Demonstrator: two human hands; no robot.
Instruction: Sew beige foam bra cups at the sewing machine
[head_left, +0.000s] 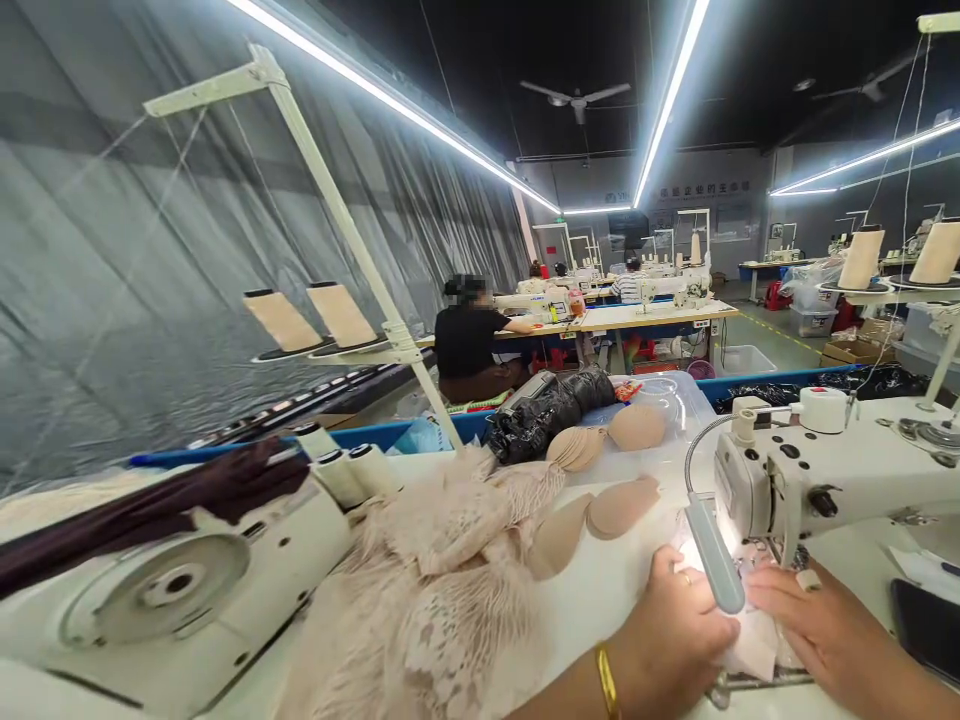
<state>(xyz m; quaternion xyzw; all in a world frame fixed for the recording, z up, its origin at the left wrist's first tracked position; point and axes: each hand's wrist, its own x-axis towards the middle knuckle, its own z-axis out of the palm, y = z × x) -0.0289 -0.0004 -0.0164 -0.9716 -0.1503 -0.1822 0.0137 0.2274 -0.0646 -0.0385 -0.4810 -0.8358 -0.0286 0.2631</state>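
Observation:
My left hand (679,625), with a gold bracelet and a ring, is closed on a light pink piece of fabric (754,645) on the machine bed. On the other side, my right hand (817,615) lies with its fingers stretched out over the same fabric, beside the needle area. A white band is around one right finger. Above both hands is the head of a white sewing machine (832,470). Its grey lamp (716,555) hangs between me and the needle, hiding part of the fabric and fingertips.
Beige lace fabric (457,580) is heaped left of my hands, near several beige bra cups (622,505). A second machine (180,590) lies at far left. A dark phone (926,625) sits at right. Ahead, a person in black (469,345) sits at another table.

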